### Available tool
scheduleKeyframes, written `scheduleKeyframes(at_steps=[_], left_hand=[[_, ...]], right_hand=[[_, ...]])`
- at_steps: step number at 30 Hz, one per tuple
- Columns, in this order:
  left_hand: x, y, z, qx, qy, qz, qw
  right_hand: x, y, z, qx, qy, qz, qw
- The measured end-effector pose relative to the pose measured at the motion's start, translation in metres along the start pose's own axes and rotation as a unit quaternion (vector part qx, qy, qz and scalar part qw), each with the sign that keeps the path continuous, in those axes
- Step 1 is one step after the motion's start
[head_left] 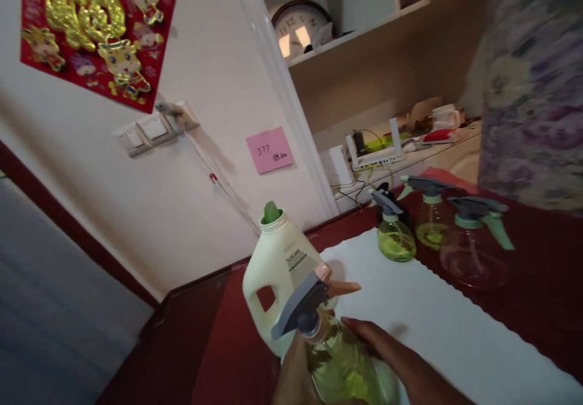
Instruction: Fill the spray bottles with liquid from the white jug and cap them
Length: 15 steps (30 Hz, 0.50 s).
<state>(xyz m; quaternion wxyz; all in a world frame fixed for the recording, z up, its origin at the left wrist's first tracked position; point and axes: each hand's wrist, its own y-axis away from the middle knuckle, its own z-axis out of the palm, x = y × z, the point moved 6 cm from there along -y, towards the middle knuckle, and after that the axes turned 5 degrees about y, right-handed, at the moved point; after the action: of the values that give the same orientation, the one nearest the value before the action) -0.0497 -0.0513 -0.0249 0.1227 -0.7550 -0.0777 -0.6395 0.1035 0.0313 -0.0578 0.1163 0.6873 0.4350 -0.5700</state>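
Note:
Both my hands hold a clear spray bottle [339, 362] with yellow-green liquid, a grey head and a peach trigger, low in the middle of the view. My left hand [294, 377] wraps its left side. My right hand [396, 356] lies along its right side, fingers pressed on the plastic. Just behind the bottle stands a white jug [273, 271] with a handle and an uncapped mouth showing a green spout. Both sit at the near end of a white cloth [455, 326].
Three more spray bottles stand at the cloth's far end: a green-filled one [395, 235], a yellowish one [430, 217] and a pinkish one [476, 247]. The table [546, 271] is dark red. A wall with switches [155, 129] and a pink note [269, 149] is left; floral fabric [532, 83] hangs right.

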Motion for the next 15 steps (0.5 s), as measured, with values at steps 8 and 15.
scheduleKeyframes(at_steps=[8, 15], left_hand=[[0.025, -0.025, 0.037, -0.065, 0.053, -0.01, 0.996], [0.06, -0.027, 0.028, 0.066, -0.006, 0.067, 0.996]], right_hand=[[0.003, -0.012, -0.015, -0.005, -0.03, 0.047, 0.998], [-0.001, -0.016, -0.018, -0.021, -0.045, 0.044, 0.998]])
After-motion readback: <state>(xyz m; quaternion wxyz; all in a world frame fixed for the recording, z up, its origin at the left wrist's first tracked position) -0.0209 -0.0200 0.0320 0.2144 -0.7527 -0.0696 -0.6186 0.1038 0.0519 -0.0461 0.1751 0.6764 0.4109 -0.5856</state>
